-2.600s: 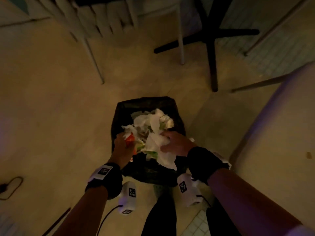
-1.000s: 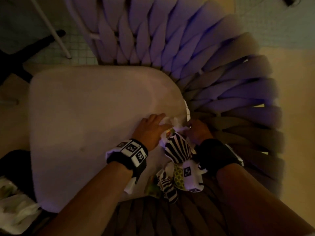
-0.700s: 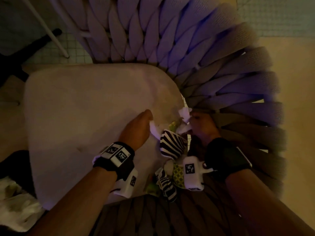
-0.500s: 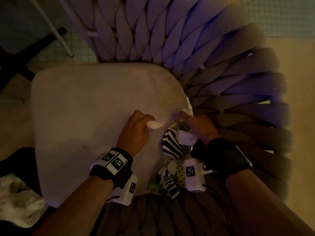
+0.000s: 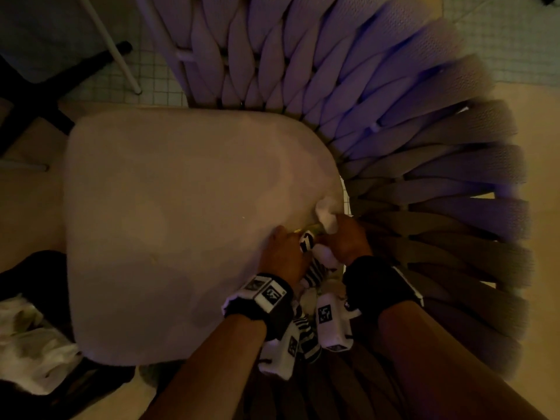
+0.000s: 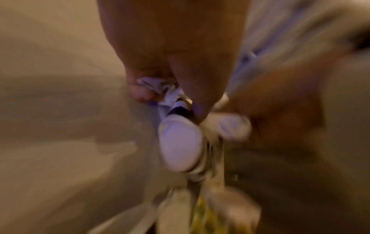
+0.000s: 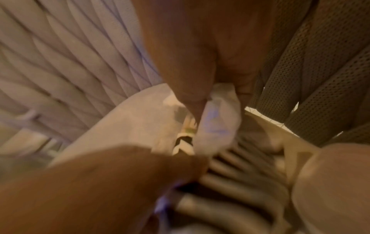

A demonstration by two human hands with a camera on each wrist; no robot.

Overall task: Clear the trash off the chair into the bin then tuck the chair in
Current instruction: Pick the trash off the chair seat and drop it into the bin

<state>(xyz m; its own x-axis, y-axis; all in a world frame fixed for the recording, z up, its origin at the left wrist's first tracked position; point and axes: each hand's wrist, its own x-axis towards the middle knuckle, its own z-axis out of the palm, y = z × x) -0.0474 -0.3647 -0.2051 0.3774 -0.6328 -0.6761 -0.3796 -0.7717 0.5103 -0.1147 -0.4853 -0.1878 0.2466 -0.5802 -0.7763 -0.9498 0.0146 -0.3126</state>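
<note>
Both hands work at the seat cushion's right edge, where it meets the chair's woven back. The left hand has its fingers curled round a crumpled scrap and the black-and-white striped wrapper. The right hand pinches a white tissue between thumb and fingers. More trash lies along the same edge, below the wrists.

Risks, as I judge them: scraps could slip into the gap between cushion and weave, or fall through the open slots to the floor. Overfull hands might shed pieces on the way to the bin, off the cushion's near-left corner and already well filled.
</note>
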